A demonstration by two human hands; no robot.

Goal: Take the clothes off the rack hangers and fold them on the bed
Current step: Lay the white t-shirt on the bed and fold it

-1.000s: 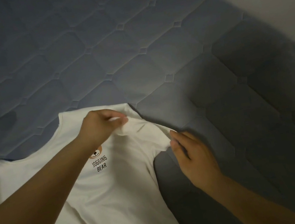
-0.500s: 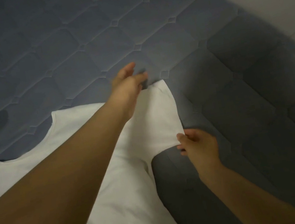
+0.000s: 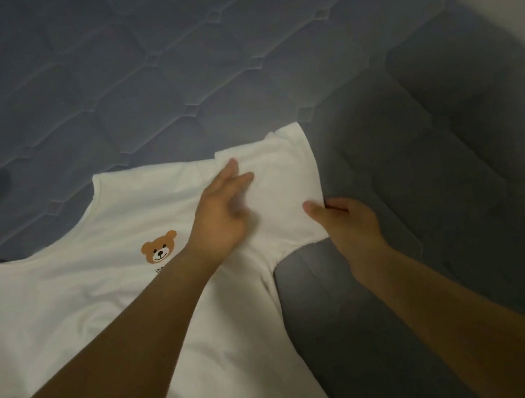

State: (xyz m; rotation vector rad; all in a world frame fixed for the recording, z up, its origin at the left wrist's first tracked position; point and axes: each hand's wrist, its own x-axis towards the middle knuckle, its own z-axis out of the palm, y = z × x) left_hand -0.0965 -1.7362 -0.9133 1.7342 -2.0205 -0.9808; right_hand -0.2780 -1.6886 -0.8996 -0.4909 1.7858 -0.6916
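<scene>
The white shirt (image 3: 76, 320) lies flat on the bed (image 3: 164, 76), off its hanger but not folded yet. The right hand (image 3: 348, 222) pinches the sleeve edge. The left hand (image 3: 221, 212) rests on the sleeve (image 3: 283, 188), fingers straight and apart.

Left hand (image 3: 223, 219) back from sleeve (image 3: 282, 192) tip.
</scene>
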